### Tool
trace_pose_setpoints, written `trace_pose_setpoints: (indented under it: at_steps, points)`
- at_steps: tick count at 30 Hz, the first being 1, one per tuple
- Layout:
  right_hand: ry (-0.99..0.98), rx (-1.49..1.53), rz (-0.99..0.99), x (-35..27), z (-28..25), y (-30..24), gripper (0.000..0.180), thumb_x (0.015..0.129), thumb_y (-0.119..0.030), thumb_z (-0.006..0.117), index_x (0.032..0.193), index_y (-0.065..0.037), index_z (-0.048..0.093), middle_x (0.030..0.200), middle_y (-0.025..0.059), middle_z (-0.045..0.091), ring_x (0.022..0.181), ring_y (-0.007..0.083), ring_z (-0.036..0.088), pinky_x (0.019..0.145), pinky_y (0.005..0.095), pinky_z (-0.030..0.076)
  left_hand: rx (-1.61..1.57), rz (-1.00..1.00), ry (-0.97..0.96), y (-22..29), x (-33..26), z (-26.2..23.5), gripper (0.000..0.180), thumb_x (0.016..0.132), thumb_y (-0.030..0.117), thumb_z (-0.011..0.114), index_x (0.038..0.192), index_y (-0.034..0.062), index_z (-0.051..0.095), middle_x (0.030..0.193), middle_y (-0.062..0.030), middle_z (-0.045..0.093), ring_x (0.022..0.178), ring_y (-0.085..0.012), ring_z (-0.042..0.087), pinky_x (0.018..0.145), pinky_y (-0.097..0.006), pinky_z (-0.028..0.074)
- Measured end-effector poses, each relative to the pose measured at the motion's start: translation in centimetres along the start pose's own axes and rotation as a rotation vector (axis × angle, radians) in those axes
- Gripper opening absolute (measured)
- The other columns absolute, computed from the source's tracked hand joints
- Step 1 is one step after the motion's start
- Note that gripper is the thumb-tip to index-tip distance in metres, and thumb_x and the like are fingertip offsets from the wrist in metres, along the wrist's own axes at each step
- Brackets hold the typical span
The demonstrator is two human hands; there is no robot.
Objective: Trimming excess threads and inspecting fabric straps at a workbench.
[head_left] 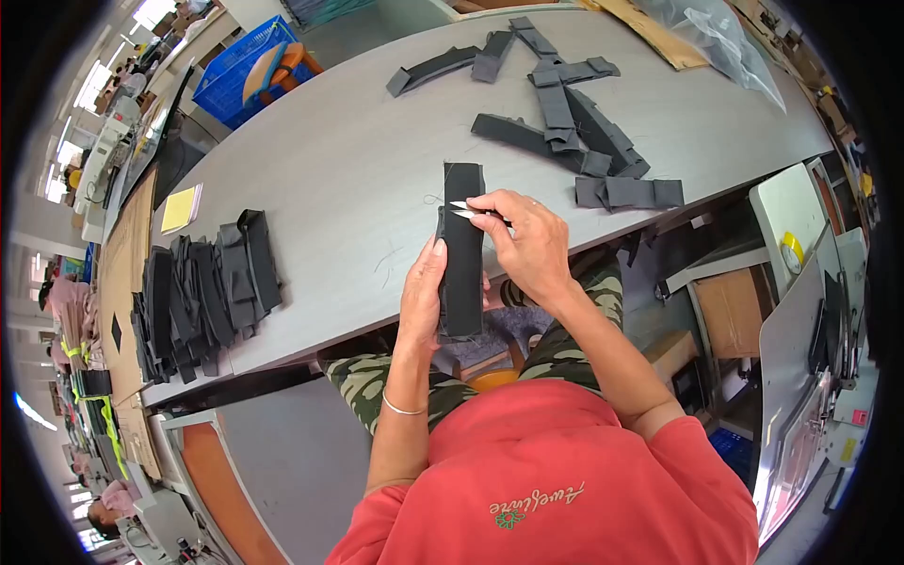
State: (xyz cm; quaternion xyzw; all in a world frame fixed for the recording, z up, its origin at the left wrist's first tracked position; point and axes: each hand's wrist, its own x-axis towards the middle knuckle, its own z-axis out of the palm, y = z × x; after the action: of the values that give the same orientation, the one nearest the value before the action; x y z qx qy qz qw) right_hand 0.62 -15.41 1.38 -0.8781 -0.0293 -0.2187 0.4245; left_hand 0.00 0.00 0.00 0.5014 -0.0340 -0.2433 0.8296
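Note:
Upright over the table's near edge is a long dark grey fabric strip, with frayed threads at its ends. My left hand grips it along its left side, thumb on top and fingers mostly hidden behind. In my right hand is a pair of thread snips, pinched between thumb and fingers. Their two pale pointed blades lie across the upper part of the strip, slightly apart. A thin loose thread curls out at the strip's left edge, beside the blade tips.
Several dark fabric strips lie scattered at the far right of the grey table. A row of similar strips stands at the left, by a yellow notepad. Clear plastic covers the far right corner; a blue crate stands beyond.

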Motion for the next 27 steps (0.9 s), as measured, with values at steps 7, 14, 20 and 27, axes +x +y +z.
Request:
trace_pose_setpoints:
  at_steps: [7, 14, 20, 27]
  points:
    - [0.002, 0.154, 0.195, 2.0, -0.5, 1.9, 0.011, 0.087, -0.014, 0.063, 0.096, -0.009, 0.067, 0.073, 0.0003, 0.062, 0.068, 0.0071, 0.056, 0.061, 0.0251, 0.044, 0.328, 0.09, -0.122, 0.5, -1.1, 0.0, 0.039, 0.1, 0.039, 0.041, 0.11, 0.0033, 0.053, 0.072, -0.0102, 0.061, 0.055, -0.0135, 0.059, 0.055, -0.026, 0.05]
    - [-0.069, 0.745, 0.371, 1.3, -1.1, 1.1, 0.035, 0.093, -0.024, 0.06, 0.123, -0.008, 0.055, 0.089, -0.0043, 0.055, 0.073, 0.0019, 0.041, 0.063, 0.0178, 0.031, -0.332, 0.076, 0.178, -0.6, 0.7, -1.5, 0.027, 0.09, 0.011, 0.06, 0.114, 0.0039, 0.049, 0.086, -0.0125, 0.064, 0.066, -0.0193, 0.065, 0.067, -0.032, 0.058]
    - [-0.345, 0.799, 0.412, -4.2, 1.2, 0.3, 0.046, 0.084, -0.024, 0.071, 0.126, -0.015, 0.054, 0.1, 0.0004, 0.048, 0.079, 0.0078, 0.051, 0.072, 0.0228, 0.043, -0.276, 0.153, 0.175, -0.6, 0.7, -1.6, 0.036, 0.083, -0.002, 0.062, 0.117, 0.001, 0.05, 0.104, -0.0134, 0.062, 0.084, -0.0185, 0.065, 0.07, -0.03, 0.057]
    - [-0.374, 0.925, 0.512, -5.3, 1.9, -0.8, 0.029, 0.086, -0.005, 0.065, 0.113, -0.006, 0.057, 0.071, -0.0059, 0.043, 0.065, 0.003, 0.041, 0.063, 0.0185, 0.036, -0.082, 0.303, 0.275, -0.3, 1.7, -2.2, 0.049, 0.089, 0.0, 0.057, 0.135, 0.0014, 0.042, 0.098, -0.0117, 0.062, 0.08, -0.015, 0.062, 0.07, -0.028, 0.055]
